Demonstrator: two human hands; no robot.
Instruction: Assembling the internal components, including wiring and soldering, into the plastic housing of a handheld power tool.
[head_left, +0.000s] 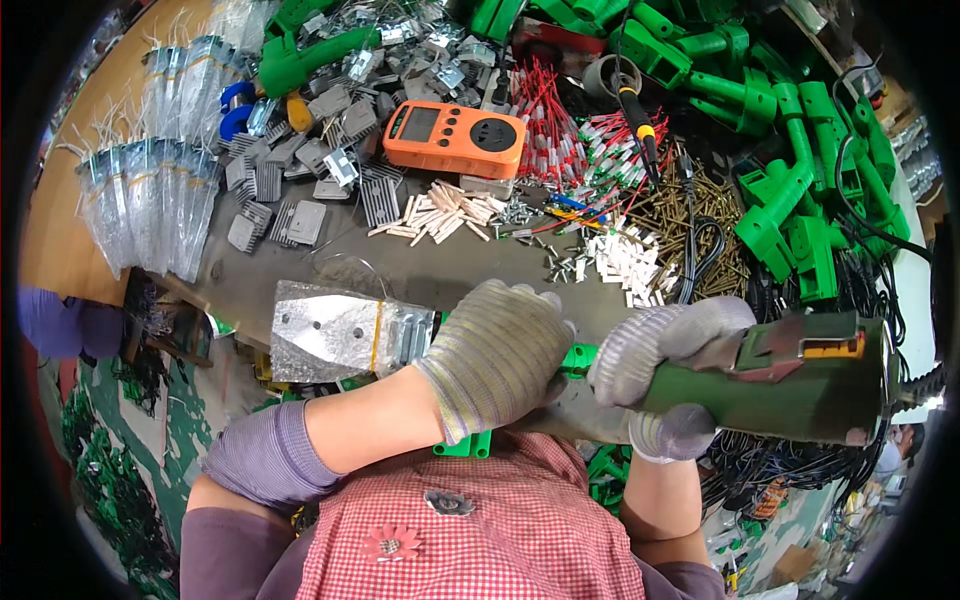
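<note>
My gloved left hand [505,350] is closed over a green plastic part [580,358], and most of that part is hidden under the glove. More green plastic [465,445] shows below that wrist, against the checked apron. My gloved right hand [670,350] wraps round the near end of a dark green cylindrical tool [770,400], which points toward the green part. Where the tool's tip meets the part is hidden by the fingers. Left of my left hand lies a clear-wrapped metal plate [325,330] with a yellow band.
Behind my hands lie wooden pegs [440,212], small white pieces [625,262], brass screws [690,210] and red-wired parts [545,125]. An orange meter [455,138] sits among grey metal blocks [265,175]. Green housings [790,190] pile at the right; bagged strips [150,205] stand left.
</note>
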